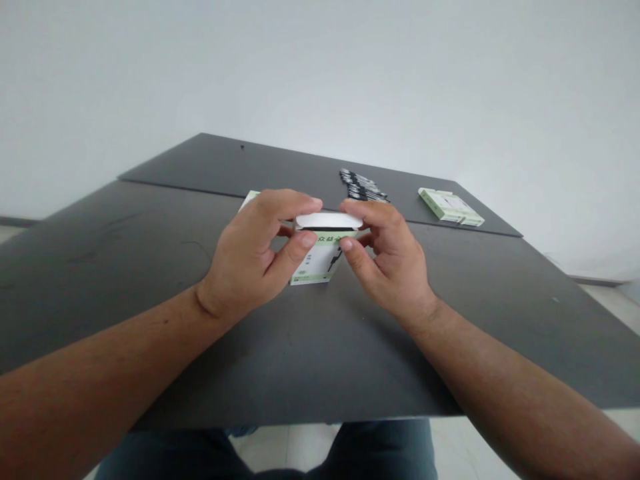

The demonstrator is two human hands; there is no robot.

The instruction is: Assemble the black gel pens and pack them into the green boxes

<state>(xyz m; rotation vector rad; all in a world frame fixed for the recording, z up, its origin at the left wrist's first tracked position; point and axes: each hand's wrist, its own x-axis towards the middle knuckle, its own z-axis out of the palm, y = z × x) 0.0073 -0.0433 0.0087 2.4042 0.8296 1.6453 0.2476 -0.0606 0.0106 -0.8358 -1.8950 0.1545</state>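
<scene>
A small white and green cardboard box (320,260) stands upright over the dark table in front of me, its printed face toward me. Its white top flap (329,220) is partly raised, with a dark gap beneath its front edge. My left hand (265,247) grips the box's left side, thumb on the front and index finger on the flap. On the right side, my right hand (387,250) pinches it the same way, thumb on the front panel and index finger on the flap. The box's back and the other fingertips are hidden.
Behind my hands lies a pile of black and silver pens or similar sticks (363,185). Green and white boxes (450,205) lie at the right back. Another box edge (250,197) shows behind my left hand. The dark table (125,267) has a seam across it.
</scene>
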